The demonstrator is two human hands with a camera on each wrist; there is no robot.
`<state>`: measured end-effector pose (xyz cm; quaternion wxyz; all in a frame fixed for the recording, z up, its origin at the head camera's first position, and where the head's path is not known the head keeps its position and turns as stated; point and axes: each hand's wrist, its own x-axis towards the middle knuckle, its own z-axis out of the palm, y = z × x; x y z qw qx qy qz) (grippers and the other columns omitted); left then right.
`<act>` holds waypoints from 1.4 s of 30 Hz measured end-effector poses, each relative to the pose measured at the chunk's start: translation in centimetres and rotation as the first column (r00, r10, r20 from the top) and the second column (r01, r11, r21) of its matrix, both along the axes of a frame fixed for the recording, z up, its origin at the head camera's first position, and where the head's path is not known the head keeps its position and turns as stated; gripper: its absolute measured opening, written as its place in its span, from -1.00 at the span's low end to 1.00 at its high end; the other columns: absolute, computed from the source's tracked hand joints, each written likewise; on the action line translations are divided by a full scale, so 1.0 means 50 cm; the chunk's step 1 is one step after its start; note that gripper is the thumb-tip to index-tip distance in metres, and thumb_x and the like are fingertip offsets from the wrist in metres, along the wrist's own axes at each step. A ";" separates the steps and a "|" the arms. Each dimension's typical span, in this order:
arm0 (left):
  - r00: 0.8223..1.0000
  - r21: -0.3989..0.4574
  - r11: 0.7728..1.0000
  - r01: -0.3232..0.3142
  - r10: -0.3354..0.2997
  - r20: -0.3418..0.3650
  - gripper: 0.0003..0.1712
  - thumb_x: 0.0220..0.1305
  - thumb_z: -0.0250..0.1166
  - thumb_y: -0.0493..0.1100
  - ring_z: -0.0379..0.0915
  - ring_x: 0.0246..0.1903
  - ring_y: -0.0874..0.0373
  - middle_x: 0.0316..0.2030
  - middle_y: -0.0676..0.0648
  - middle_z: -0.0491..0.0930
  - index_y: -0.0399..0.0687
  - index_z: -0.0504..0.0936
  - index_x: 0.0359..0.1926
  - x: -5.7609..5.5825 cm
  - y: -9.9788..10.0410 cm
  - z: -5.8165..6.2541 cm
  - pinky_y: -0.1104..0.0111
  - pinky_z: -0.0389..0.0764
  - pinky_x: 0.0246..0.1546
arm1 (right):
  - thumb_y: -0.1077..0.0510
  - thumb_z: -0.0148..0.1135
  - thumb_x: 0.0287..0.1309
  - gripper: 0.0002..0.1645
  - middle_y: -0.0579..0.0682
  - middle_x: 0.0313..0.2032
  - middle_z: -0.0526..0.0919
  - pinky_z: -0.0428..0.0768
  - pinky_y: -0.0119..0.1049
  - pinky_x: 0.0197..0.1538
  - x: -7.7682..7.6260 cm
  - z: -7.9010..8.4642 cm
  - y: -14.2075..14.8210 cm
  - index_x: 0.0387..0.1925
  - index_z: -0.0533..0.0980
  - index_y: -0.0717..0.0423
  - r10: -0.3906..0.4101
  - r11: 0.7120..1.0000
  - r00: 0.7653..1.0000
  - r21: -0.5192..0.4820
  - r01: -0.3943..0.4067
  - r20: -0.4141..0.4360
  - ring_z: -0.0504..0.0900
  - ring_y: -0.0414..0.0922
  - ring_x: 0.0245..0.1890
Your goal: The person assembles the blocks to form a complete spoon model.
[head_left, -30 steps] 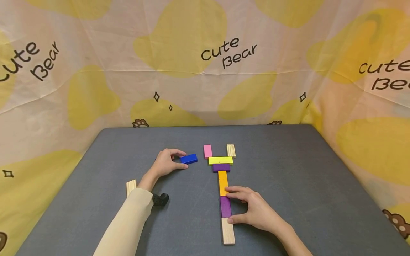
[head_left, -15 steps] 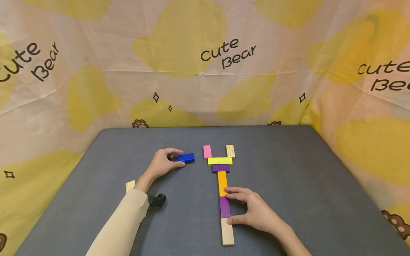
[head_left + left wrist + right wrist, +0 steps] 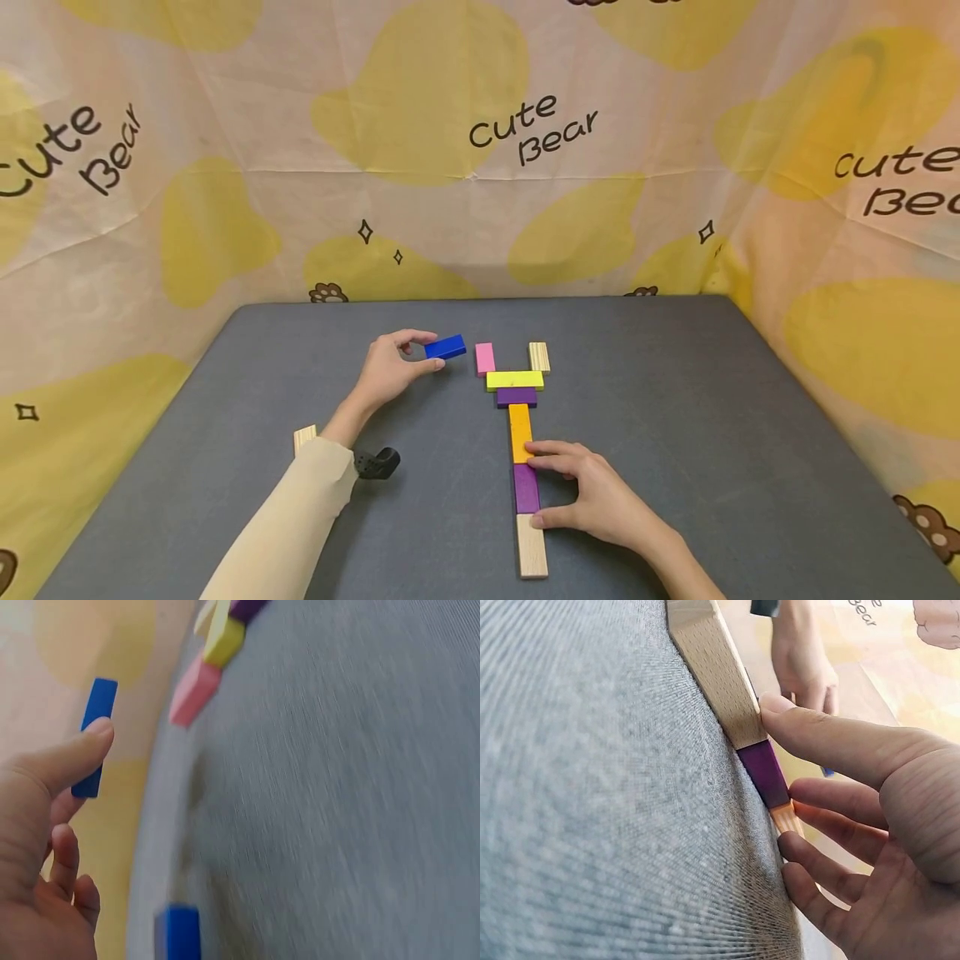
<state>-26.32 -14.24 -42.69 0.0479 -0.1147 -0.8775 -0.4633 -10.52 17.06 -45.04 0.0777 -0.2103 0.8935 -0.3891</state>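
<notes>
My left hand (image 3: 392, 367) pinches a blue block (image 3: 446, 347) between thumb and fingers. In the left wrist view that blue block (image 3: 99, 705) is clear of the grey surface. My right hand (image 3: 600, 492) rests beside a row of blocks. Its thumb touches the plain wood block (image 3: 532, 546) nearest me, and its fingertips lie on the orange block (image 3: 520, 429). Between these two is a purple block (image 3: 527, 488). Beyond the orange one, a second purple block (image 3: 517, 397) and a yellow-green block (image 3: 514, 381) lie crosswise. A pink block (image 3: 485, 357) and a striped wood block (image 3: 539, 357) extend from its ends.
Another striped wood block (image 3: 303, 437) shows partly behind the left sleeve (image 3: 292, 517). A second blue block (image 3: 180, 934) appears low in the left wrist view. The grey table (image 3: 675, 375) meets a patterned cloth (image 3: 420, 108) behind and at both sides.
My left hand first drew slightly left with the blue block, then moved away from me and right, close to the pink block. My right hand stays at the row.
</notes>
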 end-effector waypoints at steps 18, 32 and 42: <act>0.998 -0.072 0.996 0.054 -0.057 -0.032 -0.57 0.11 0.52 -0.09 0.33 0.05 -0.04 -0.01 -0.01 0.64 -0.03 0.72 0.04 -0.013 0.178 -0.014 0.01 0.23 0.13 | -0.28 0.57 -0.19 -0.15 -0.29 0.24 0.44 0.27 0.21 0.20 -0.006 0.003 -0.002 0.16 0.60 -0.01 -0.007 1.000 1.000 0.011 0.007 0.025 0.36 -0.06 0.24; 0.999 -0.093 0.995 0.029 -0.027 0.019 -0.56 0.19 0.45 -0.15 0.20 0.14 -0.05 0.07 -0.05 0.60 -0.03 0.68 0.11 -0.012 0.195 -0.035 0.00 0.16 0.21 | -0.27 0.57 -0.19 -0.15 -0.27 0.24 0.44 0.27 0.21 0.20 -0.005 0.002 -0.002 0.16 0.60 -0.01 -0.005 1.000 1.000 0.005 0.005 0.026 0.36 -0.06 0.24; 0.999 -0.076 0.996 0.043 -0.041 0.026 -0.56 0.21 0.44 -0.17 0.24 0.11 -0.04 0.05 -0.06 0.61 -0.05 0.67 0.13 -0.012 0.207 -0.039 0.04 0.27 0.18 | -0.28 0.57 -0.20 -0.15 -0.30 0.25 0.44 0.25 0.20 0.19 -0.005 -0.001 0.001 0.16 0.60 -0.03 -0.011 1.000 1.000 0.005 0.011 0.027 0.35 -0.09 0.24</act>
